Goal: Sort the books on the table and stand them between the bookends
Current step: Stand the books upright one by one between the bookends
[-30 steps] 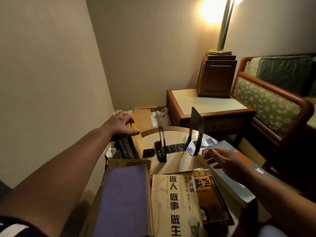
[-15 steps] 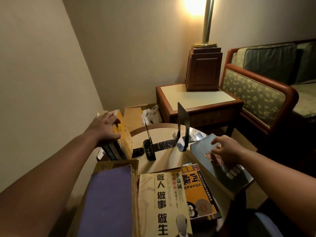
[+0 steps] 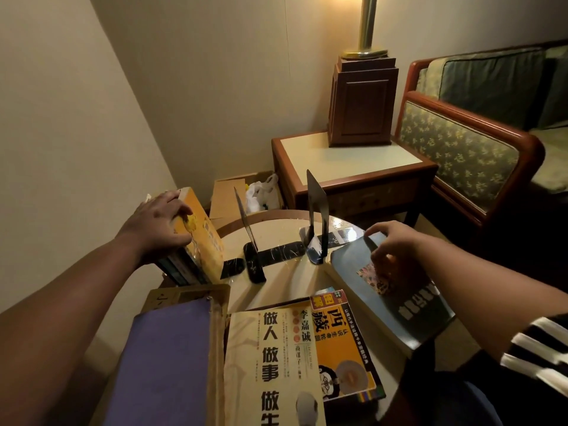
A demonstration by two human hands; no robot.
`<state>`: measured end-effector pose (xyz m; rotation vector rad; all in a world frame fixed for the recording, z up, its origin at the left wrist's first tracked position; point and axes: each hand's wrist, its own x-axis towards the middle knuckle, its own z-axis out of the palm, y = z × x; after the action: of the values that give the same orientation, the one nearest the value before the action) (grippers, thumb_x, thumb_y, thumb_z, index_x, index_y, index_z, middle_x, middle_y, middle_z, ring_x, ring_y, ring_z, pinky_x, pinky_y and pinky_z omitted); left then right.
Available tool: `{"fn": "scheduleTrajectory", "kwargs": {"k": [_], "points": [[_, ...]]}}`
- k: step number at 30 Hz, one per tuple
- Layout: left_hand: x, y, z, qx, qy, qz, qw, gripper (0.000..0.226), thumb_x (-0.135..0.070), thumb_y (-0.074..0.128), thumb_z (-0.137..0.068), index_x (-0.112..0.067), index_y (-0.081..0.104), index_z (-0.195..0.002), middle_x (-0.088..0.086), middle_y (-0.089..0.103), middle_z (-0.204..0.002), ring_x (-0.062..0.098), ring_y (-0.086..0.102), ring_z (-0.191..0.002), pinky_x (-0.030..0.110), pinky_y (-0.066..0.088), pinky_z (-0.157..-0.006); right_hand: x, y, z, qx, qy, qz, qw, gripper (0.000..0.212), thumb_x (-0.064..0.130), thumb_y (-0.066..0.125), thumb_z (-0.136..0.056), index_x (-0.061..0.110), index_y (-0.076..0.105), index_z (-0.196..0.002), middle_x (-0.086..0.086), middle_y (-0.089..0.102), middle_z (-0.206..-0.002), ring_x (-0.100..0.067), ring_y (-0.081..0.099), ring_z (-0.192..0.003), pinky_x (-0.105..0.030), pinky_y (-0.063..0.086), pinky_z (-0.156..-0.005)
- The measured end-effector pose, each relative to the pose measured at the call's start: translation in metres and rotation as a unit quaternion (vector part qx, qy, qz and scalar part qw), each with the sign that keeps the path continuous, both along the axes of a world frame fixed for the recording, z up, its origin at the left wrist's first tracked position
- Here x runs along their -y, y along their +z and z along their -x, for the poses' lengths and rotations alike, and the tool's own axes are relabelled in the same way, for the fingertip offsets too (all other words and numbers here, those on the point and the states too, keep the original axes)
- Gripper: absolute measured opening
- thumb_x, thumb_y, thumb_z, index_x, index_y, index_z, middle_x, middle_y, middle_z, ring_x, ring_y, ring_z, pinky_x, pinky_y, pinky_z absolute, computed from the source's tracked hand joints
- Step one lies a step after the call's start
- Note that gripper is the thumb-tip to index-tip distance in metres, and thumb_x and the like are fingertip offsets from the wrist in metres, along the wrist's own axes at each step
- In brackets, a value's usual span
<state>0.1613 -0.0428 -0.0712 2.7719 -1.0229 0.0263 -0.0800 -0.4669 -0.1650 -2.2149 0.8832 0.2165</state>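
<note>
Since a moment ago the right hand (image 3: 392,241) has settled onto the blue-grey book (image 3: 399,290), fingers spread on its cover near the right bookend (image 3: 316,219). The left hand (image 3: 159,222) stays clamped on the standing yellow book (image 3: 204,241) left of the other bookend (image 3: 247,238). Two bookends stand empty between them; four books lie flat on the table (image 3: 282,232).

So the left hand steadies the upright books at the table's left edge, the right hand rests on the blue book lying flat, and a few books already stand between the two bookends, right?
Not quite. The head view shows the gap between the two bookends bare: no book stands there yet. The rest holds: the left hand steadies the upright books, and the right hand rests on the flat blue book.
</note>
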Motion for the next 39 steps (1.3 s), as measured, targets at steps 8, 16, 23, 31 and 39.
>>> {"fn": "scheduleTrajectory", "kwargs": {"k": [8,16,23,31,39], "points": [[0.003,0.005,0.012,-0.001,0.017,0.009,1.000,0.066,-0.049,0.055,-0.061,-0.026,0.058,-0.122,0.004,0.030,-0.158,0.032,0.031,-0.140,0.051,0.030,-0.111,0.005,-0.003,-0.010,-0.027,0.009,-0.041,0.999,0.065,0.012,0.084,-0.075,0.034,0.054,-0.129,-0.009,0.043,-0.134,-0.030,0.051,-0.104,-0.035,0.055,-0.064],[0.005,0.007,0.015,0.003,0.018,0.008,1.000,0.066,-0.048,0.054,-0.060,-0.024,0.060,-0.120,0.006,0.032,-0.156,0.030,0.031,-0.140,0.047,0.028,-0.111,-0.009,-0.005,0.001,-0.011,0.016,0.042,0.999,0.072,0.021,0.083,-0.077,0.037,0.049,-0.138,-0.011,0.045,-0.141,-0.033,0.053,-0.114,-0.043,0.056,-0.082],[0.006,0.003,0.010,0.009,0.004,0.013,1.000,0.071,-0.057,0.049,-0.055,-0.027,0.060,-0.119,0.005,0.034,-0.155,0.030,0.033,-0.139,0.048,0.029,-0.111,0.001,0.033,0.026,0.023,0.057,-0.039,0.997,0.058,0.000,0.073,-0.083,0.041,0.059,-0.121,-0.001,0.050,-0.122,-0.027,0.055,-0.111,-0.040,0.062,-0.076],[0.009,0.000,0.006,0.007,-0.005,0.007,1.000,0.071,-0.059,0.048,-0.053,-0.028,0.061,-0.116,0.006,0.036,-0.155,0.032,0.035,-0.139,0.051,0.029,-0.112,-0.010,0.078,0.026,0.108,0.107,0.045,0.987,0.061,0.005,0.079,-0.077,0.049,0.063,-0.118,0.004,0.049,-0.129,-0.025,0.055,-0.115,-0.035,0.062,-0.070],[0.010,-0.001,0.003,0.006,-0.008,0.003,1.000,0.058,-0.050,0.065,-0.064,-0.030,0.060,-0.118,0.006,0.033,-0.156,0.031,0.028,-0.144,0.051,0.021,-0.116,-0.008,0.109,0.027,0.224,0.096,0.256,0.935,0.071,0.020,0.086,-0.070,0.043,0.052,-0.127,-0.004,0.055,-0.122,-0.024,0.058,-0.107,-0.033,0.059,-0.078]]}}
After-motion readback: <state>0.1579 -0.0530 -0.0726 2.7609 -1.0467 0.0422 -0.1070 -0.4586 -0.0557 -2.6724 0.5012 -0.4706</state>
